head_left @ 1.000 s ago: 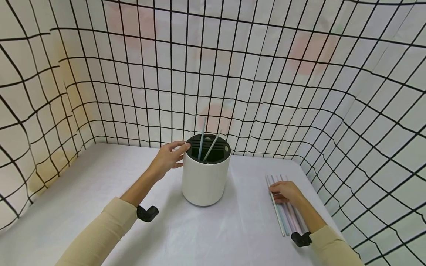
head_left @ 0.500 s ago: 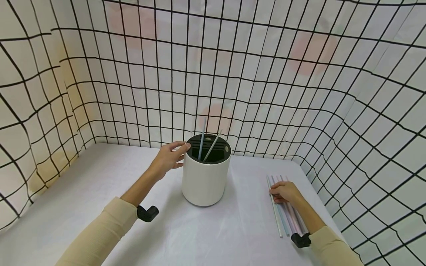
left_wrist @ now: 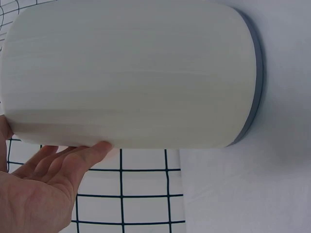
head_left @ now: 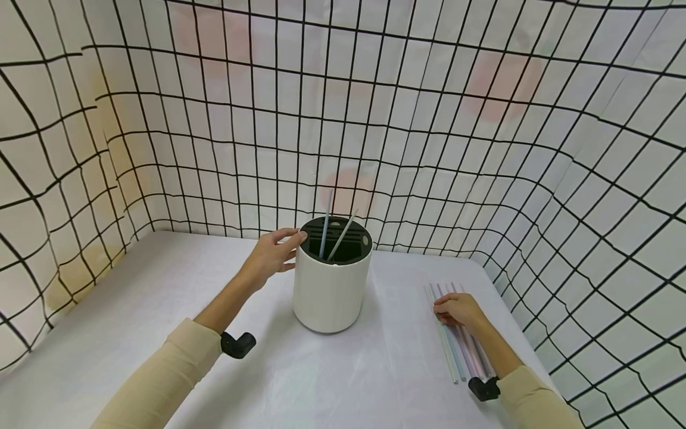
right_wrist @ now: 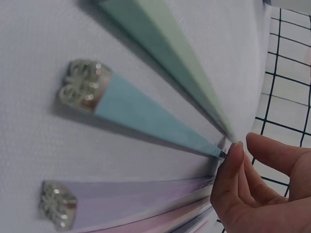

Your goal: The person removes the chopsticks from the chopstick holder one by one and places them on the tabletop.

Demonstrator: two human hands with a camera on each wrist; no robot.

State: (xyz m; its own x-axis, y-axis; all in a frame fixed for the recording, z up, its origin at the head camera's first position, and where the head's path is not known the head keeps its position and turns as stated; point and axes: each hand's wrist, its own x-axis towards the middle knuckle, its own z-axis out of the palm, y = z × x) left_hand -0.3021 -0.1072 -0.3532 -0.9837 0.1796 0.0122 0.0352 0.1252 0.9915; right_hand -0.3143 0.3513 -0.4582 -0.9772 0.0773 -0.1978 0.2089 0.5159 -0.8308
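A white cylindrical utensil holder (head_left: 329, 301) with a black slotted top stands upright on the table. My left hand (head_left: 270, 253) grips its rim, thumb on top and fingers along the side. Two slim chopsticks lean inside, one bluish (head_left: 324, 233) and one pale green (head_left: 343, 235). To the right, my right hand (head_left: 460, 310) is over a row of pastel chopsticks. Its thumb and forefinger pinch the green chopstick (right_wrist: 170, 53) at the row's left edge. Beside that lie a blue chopstick (right_wrist: 150, 115) and a purple one (right_wrist: 131, 201), both with silver ornamental ends, and pink ones partly hidden.
Black wire grid (head_left: 402, 149) encloses the white table (head_left: 386, 357) at the back and both sides, with white sheeting behind it. The row of chopsticks lies near the table's right edge. Each wrist carries a small black camera mount.
The green chopstick's near end has shifted slightly left, then back right, under my right hand's fingers. My left hand and the holder have stayed put.
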